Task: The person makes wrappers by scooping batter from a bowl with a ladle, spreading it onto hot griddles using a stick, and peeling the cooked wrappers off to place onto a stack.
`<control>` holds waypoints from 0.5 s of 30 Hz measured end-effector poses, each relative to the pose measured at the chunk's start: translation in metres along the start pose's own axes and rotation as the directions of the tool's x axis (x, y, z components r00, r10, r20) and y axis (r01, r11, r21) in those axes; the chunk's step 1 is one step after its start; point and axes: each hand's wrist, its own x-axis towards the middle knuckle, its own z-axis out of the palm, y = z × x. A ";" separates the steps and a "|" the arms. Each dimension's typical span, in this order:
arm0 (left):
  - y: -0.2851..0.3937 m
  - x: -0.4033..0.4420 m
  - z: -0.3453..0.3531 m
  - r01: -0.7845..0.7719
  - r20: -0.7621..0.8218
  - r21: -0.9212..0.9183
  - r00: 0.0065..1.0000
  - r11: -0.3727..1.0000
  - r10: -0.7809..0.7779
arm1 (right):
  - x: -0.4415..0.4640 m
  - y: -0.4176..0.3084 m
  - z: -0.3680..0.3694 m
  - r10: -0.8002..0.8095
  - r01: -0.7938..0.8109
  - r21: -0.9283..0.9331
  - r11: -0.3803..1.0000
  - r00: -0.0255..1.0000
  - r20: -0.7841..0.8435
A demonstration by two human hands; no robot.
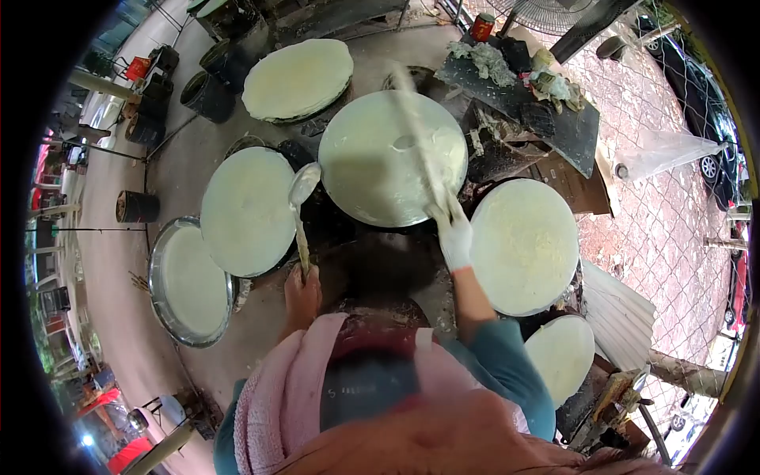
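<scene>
My left hand [303, 297] is closed around the handle of a ladle [305, 184]. Its bowl is coated in pale batter and sits between two round griddles. In a white glove, my right hand [454, 239] grips a long pale stick [415, 131], blurred along its length. The stick reaches across the middle round griddle [356, 170], which is covered with a pale, wet-looking layer. Whether the stick touches that layer I cannot tell. Left of the ladle is another coated round griddle [247, 212]. A metal basin [230, 305] of pale batter stands at the lower left.
More pale-coated rounds surround me: one at the back [298, 79], one at right [525, 245], one at lower right [560, 358]. A dark board [582, 138] with crumpled cloths lies at the back right. Dark buckets [207, 96] stand at the left, and a wire fence [673, 214] runs along the right.
</scene>
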 end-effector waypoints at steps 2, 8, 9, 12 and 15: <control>0.025 -0.001 0.007 0.047 0.075 -0.003 0.996 0.999 -0.047 | -0.048 0.092 0.006 0.256 -0.222 0.456 0.862 0.967 -0.014; 0.032 0.014 0.043 -0.137 0.160 -0.092 0.976 0.986 0.150 | -0.080 0.029 -0.020 0.565 -0.735 0.470 0.489 0.677 0.471; 0.041 0.012 0.044 -0.070 0.206 -0.147 0.974 0.987 0.099 | -0.072 0.033 -0.030 0.559 -0.685 0.399 0.609 0.728 0.397; 0.037 0.022 0.050 -0.104 0.209 -0.135 0.969 0.985 0.131 | -0.059 0.050 -0.043 0.620 -0.692 0.372 0.619 0.721 0.309; 0.039 0.042 0.054 -0.138 0.239 -0.108 0.958 0.985 0.160 | -0.056 0.024 -0.041 0.627 -0.822 0.384 0.421 0.569 0.532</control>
